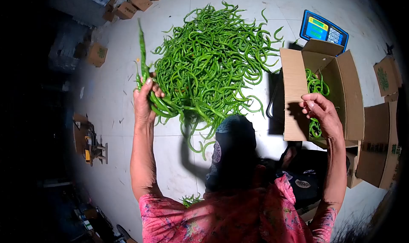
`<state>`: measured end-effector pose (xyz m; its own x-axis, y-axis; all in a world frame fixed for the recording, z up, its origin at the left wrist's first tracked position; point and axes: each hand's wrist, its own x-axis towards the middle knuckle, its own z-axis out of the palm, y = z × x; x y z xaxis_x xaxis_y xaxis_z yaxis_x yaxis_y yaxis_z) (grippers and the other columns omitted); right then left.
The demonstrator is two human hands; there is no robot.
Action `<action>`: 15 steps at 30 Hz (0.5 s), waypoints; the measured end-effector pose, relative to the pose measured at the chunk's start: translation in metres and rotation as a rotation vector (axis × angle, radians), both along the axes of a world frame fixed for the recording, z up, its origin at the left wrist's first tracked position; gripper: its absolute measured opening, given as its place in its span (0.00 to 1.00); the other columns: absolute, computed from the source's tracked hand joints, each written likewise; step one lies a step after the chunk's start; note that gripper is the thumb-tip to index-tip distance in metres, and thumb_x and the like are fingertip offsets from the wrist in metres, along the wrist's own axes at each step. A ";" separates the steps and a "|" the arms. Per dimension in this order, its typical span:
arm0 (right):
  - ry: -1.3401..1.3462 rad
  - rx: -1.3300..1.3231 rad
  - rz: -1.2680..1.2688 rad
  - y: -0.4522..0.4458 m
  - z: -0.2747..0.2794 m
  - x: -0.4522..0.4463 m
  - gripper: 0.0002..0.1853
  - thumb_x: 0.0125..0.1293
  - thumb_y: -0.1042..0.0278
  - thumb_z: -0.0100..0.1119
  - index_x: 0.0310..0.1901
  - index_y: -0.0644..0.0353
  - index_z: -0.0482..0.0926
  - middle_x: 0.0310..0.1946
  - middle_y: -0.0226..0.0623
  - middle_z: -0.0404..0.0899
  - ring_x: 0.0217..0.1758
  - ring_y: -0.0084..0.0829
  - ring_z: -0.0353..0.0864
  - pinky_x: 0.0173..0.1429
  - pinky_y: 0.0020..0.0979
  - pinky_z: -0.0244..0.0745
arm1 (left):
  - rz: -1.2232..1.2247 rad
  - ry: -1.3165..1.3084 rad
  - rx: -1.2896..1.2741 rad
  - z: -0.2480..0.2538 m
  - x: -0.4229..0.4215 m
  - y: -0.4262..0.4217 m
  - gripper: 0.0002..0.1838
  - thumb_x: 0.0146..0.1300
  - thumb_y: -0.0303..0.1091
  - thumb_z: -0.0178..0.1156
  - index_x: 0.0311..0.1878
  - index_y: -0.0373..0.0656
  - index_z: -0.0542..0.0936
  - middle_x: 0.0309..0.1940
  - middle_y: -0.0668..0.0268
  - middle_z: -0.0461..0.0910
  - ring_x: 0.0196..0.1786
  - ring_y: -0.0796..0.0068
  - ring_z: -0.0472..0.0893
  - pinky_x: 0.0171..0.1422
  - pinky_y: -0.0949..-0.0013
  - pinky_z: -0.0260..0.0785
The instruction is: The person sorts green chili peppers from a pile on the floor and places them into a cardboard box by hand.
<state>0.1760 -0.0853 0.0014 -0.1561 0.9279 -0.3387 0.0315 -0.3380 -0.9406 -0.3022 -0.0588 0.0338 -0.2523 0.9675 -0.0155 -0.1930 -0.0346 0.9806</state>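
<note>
Head view, left hand: my left hand (147, 96), well apart from the other, is closed round a few long green peppers (143, 51); one stands up past my fingers, others curve out below, towards the heap.
Head view, right hand: my right hand (322, 113) appears over the opening of the cardboard box (295, 126), fingers loosely bent; I cannot tell whether anything is between them.
Pepper heap: the big heap (213, 64) lies on the pale floor (172, 162) in front of me, loose peppers straggling round its edge.
Box: it stands to my right with its flaps spread; more peppers (317, 84) show inside, partly hidden by my hand.
Blue-framed keypad display: the unit (322, 30) is just beyond the box, tilted.
My knee: in dark patterned cloth (232, 153), it is between the heap and my pink top (226, 221).
Other cartons: some (372, 145) are right of the box, others (126, 10) far off to the left.
</note>
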 end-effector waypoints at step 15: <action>0.145 0.079 0.060 0.003 0.001 -0.008 0.17 0.66 0.65 0.60 0.54 0.63 0.76 0.39 0.32 0.81 0.37 0.19 0.77 0.45 0.21 0.72 | -0.587 -0.390 0.243 0.112 0.099 0.070 0.21 0.72 0.34 0.49 0.63 0.32 0.66 0.26 0.74 0.59 0.27 0.83 0.62 0.37 0.74 0.66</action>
